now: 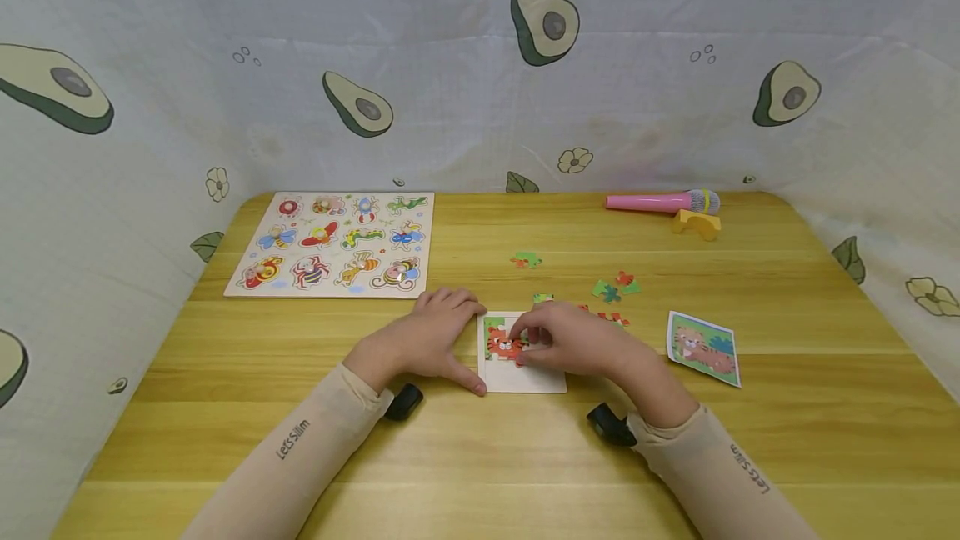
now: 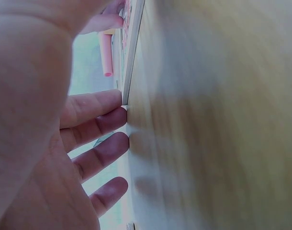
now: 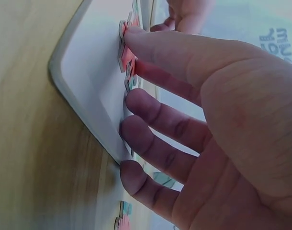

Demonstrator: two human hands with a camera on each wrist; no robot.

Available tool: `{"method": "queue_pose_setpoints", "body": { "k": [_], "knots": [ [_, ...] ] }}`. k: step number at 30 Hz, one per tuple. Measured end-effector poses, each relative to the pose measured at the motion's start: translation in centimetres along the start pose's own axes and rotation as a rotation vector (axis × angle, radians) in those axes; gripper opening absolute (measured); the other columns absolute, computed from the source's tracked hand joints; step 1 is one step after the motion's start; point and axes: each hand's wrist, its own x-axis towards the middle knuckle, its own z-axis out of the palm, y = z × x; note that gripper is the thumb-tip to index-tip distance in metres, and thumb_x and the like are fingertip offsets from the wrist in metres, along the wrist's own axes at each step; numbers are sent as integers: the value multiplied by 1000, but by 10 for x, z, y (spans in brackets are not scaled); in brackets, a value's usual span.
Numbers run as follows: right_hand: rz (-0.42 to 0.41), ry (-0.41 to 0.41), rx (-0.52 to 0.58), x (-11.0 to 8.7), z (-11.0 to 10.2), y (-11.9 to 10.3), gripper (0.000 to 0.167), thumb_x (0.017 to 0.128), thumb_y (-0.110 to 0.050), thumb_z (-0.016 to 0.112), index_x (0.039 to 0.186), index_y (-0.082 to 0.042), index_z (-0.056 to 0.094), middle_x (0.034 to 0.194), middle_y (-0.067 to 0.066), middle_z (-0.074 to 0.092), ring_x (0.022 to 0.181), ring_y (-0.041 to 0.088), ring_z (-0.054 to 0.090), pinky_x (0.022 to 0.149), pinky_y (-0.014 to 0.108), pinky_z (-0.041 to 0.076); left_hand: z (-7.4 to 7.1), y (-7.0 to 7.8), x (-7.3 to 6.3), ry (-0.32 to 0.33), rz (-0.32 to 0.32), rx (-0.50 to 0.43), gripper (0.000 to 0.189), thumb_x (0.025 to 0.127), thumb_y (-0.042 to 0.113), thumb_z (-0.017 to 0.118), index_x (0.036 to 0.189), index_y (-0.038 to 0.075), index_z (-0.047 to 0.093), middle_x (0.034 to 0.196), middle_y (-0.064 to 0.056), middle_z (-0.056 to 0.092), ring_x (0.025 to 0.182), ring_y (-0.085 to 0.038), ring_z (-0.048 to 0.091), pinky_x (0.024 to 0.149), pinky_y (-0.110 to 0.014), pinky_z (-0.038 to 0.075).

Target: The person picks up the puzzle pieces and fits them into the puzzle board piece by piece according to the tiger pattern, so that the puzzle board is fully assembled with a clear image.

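Observation:
A small white puzzle tray [image 1: 525, 378] lies on the wooden table, with joined orange tiger pieces [image 1: 501, 343] in its upper left. My left hand [image 1: 442, 332] rests flat on the table, its straight fingertips [image 2: 121, 109] touching the tray's left edge [image 2: 132, 67]. My right hand [image 1: 564, 340] lies over the tray's right part. Its fingers are nearly straight, and one fingertip [image 3: 131, 34] presses a red piece [image 3: 125, 56] down onto the white tray floor [image 3: 91, 72]. The tray's right side is hidden under this hand.
A wooden insect peg board [image 1: 333, 244] lies at the back left. Loose puzzle pieces [image 1: 615, 288] and one more piece [image 1: 527, 259] are scattered behind the tray. A tiger picture card [image 1: 703, 347] lies to the right. A pink toy microphone [image 1: 660, 202] rests on a yellow stand [image 1: 697, 224]. Printed cloth walls surround the table.

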Motion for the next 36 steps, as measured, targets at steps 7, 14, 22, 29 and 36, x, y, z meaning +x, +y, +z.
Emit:
{"method": "queue_pose_setpoints", "body": {
  "k": [7,14,22,29,36],
  "knots": [
    [13,8,-8,1,1,-5,20,89,-23,80,106,-15,77,83,-6,58,75,13,51,66,28,46,-1,0,0,-2,0,0,108,67,80,73,146,10,48,143,-2,45,131,-23,37,110,-45,25],
    [58,31,7,3,2,-8,20,86,-25,82,103,-15,78,80,-9,60,73,11,53,66,28,47,-2,1,0,-9,-6,-10,108,67,80,73,146,10,48,143,-2,45,131,-23,36,109,-46,26],
    [78,41,28,2,2,-5,15,85,-24,83,78,-21,71,75,-11,60,73,11,54,67,28,49,-1,1,-1,-1,0,-23,109,67,78,75,146,9,48,145,-3,44,134,-23,35,109,-46,25],
    [92,36,88,1,0,-3,10,85,-22,83,87,-18,74,77,-11,62,73,11,55,66,27,50,-1,1,-1,-5,-3,-26,109,67,79,75,147,9,48,145,-3,44,135,-23,35,110,-46,25],
    [84,25,92,1,-1,-5,8,86,-19,81,89,-16,75,81,-10,63,75,12,56,68,28,50,-2,1,-1,-4,-3,-26,109,67,78,75,147,9,48,145,-3,44,134,-23,35,110,-46,24]
  ]
}}
